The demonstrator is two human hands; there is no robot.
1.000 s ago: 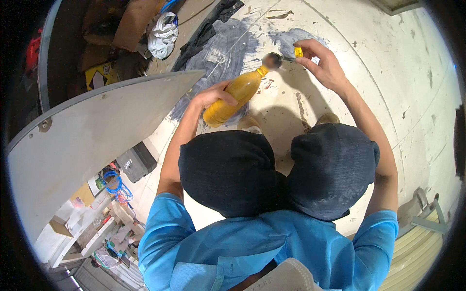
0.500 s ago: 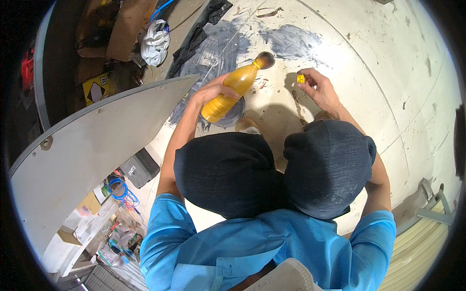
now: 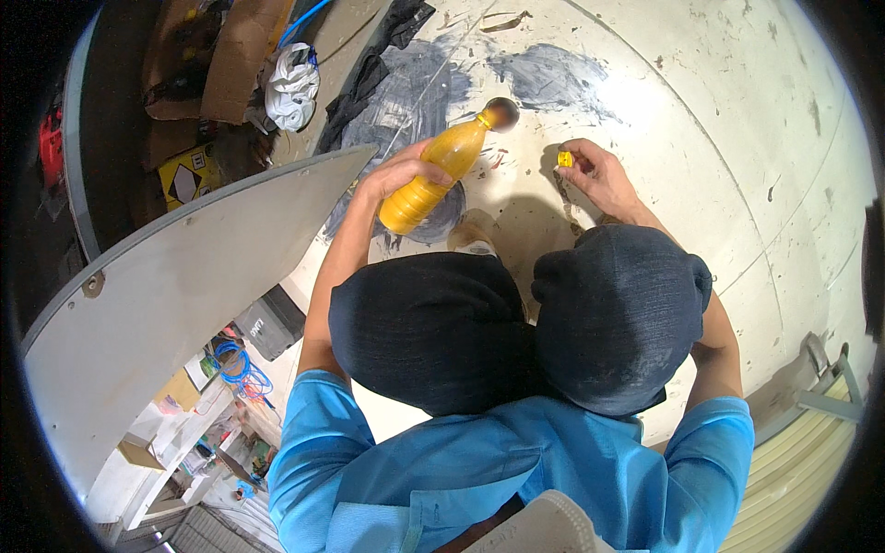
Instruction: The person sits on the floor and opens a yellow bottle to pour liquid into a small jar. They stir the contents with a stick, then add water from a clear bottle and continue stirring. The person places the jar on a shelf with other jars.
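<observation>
My left hand [image 3: 410,172] is wrapped round the lower half of a plastic bottle [image 3: 454,152] of yellow liquid. The bottle leans away from me toward the upper right, its uncapped neck right at a dark round spot [image 3: 502,113]. Whether that spot is a hole in the floor or something else, I cannot tell, and it hides the bottle's mouth. To the right and apart from the bottle, my right hand [image 3: 597,177] pinches a small yellow bottle cap [image 3: 564,159] between its fingertips, above the floor.
A grey panel [image 3: 198,244] rises close by my left arm. Beyond it are a white plastic bag [image 3: 293,88], cardboard [image 3: 238,60] and black cloth [image 3: 364,88]. Blue hose [image 3: 238,364] and a dark case [image 3: 270,323] lie at the lower left. Grey smears mark the pale floor [image 3: 701,138].
My right hand has drawn slightly nearer to me and to the left with the cap. The bottle keeps nearly the same tilt and place, and the whole view has shifted a little.
</observation>
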